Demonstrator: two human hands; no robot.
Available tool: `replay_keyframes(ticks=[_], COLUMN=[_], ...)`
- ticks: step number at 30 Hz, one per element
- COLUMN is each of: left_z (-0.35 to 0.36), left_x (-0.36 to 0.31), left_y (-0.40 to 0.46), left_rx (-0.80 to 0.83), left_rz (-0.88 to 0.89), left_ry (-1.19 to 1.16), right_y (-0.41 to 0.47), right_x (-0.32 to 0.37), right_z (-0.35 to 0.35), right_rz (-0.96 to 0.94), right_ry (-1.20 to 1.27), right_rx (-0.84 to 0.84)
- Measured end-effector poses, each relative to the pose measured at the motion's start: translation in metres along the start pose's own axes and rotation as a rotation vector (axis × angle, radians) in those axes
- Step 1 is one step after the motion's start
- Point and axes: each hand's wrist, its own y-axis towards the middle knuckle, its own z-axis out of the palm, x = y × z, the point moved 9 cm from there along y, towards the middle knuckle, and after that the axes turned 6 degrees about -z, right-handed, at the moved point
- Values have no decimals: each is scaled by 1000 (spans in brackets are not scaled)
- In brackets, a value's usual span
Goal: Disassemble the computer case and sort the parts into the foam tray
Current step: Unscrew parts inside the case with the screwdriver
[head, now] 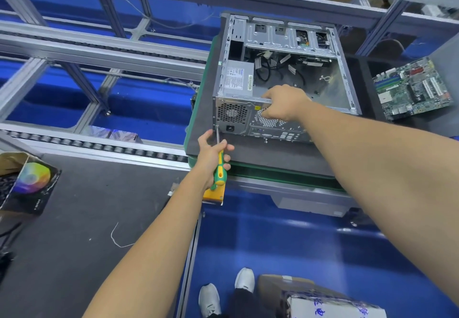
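— How far had it got?

— Head view: the motherboard point(412, 88) lay out at three o'clock of the open computer case point(280, 77); the power supply point(237, 79) sat inside.

— The hands?

— The left hand point(212, 153) gripped the screwdriver point(219, 166) at the rear corner; the right hand point(283, 103) clasped the rim.

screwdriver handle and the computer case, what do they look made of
Screwdriver handle: looks like moulded plastic or rubbery grip, green with yellow, slightly glossy; its shaft is bright metal. Computer case: bare sheet metal, probably steel, dull silver, with stamped holes and punched vent grilles on the rear panel.
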Motion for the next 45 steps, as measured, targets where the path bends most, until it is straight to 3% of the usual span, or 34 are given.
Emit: replay_keyframes(ticks=[3, 8, 12, 16, 20, 26, 29, 33, 38, 45], left_z=[-6, -6, -24, -32, -35, -35, -53, -60, -55, -51], left_x=[4, 7, 10, 17, 24, 22, 21, 21, 28, 28], left_y=[2, -1, -3, -10, -18, -17, -13, -9, -5, 0], left_rx=[-101, 16, -17, -31, -172, -261, -352, -342, -308, -294], left_rz=[-8, 61, 95, 85, 102, 242, 229, 218, 99, 84], left_ry=[-3, 100, -18, 47, 244, 267, 235, 125, 166, 262], right_y=[0, -1, -1, -2, -5, -7, -6, -3, -1, -2], right_x=[0, 1, 1, 3, 4, 4, 3, 0, -2, -3], right_z=[-1, 0, 0, 0, 0, -3, -3, 0, 2, 7], right_rz=[-1, 2, 6, 11, 10, -10, -36, 0, 56, 131], right_ry=[-5, 15, 32, 27, 10, -16, -44, -55, -103, -73], right_rx=[-2, 13, 17, 22, 23, -22, -61, -58, -27, 54])
